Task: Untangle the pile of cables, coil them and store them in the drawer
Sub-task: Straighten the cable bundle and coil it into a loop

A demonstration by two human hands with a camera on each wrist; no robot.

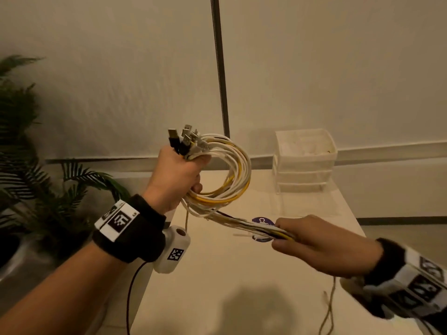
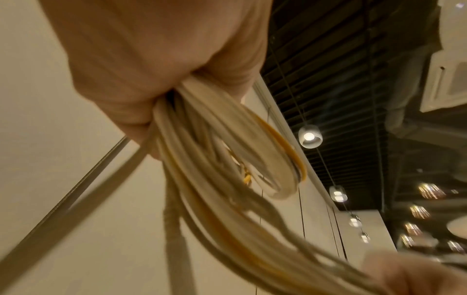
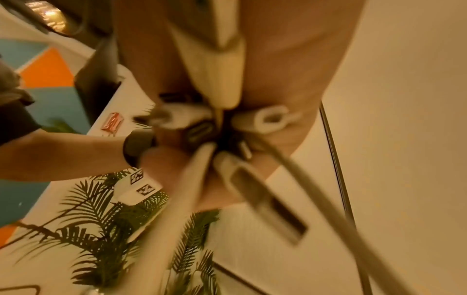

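A bundle of white and yellow cables (image 1: 233,175) is wound into a coil held up above the table. My left hand (image 1: 176,175) grips the coil, and several USB plugs (image 1: 183,139) stick up out of its fist. From the coil the loose cable ends (image 1: 254,227) run down to the right into my right hand (image 1: 314,240), which grips them just over the table. The left wrist view shows the coil (image 2: 227,151) hanging from my closed left hand (image 2: 151,69). In the right wrist view, plugs and cable ends (image 3: 202,127) crowd between my right hand's fingers (image 3: 290,59).
A white drawer unit (image 1: 304,163) stands at the table's far right, by the wall. A purple round sticker (image 1: 262,222) lies on the beige table (image 1: 229,274). A potted palm (image 1: 36,165) stands left of the table. A thin pole (image 1: 220,64) runs up the wall.
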